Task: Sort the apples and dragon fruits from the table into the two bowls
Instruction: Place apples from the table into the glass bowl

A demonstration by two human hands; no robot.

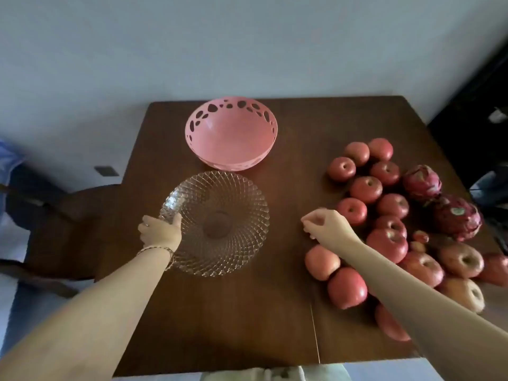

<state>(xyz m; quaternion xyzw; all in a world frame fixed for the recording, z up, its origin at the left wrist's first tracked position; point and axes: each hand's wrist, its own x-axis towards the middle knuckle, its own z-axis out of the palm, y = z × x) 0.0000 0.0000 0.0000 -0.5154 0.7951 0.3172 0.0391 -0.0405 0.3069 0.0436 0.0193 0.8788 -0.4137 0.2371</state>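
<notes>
A clear cut-glass bowl [236,248] sits at the table's middle left, with nothing in it. My left hand [159,229] grips its left rim. Behind it stands a pink plastic bowl [231,133] with holes round the rim, also holding nothing. Several red apples [367,189] lie in a heap on the right half of the table. Two dragon fruits [422,181] [456,217] rest at the heap's far right. My right hand [323,222] hovers left of the apples, fingers curled with nothing visible in them.
The brown wooden table [233,325] has its front edge near my body. A dark chair [68,215] stands at the table's left side. Dark furniture [481,105] stands beyond the right edge. A pale wall lies behind.
</notes>
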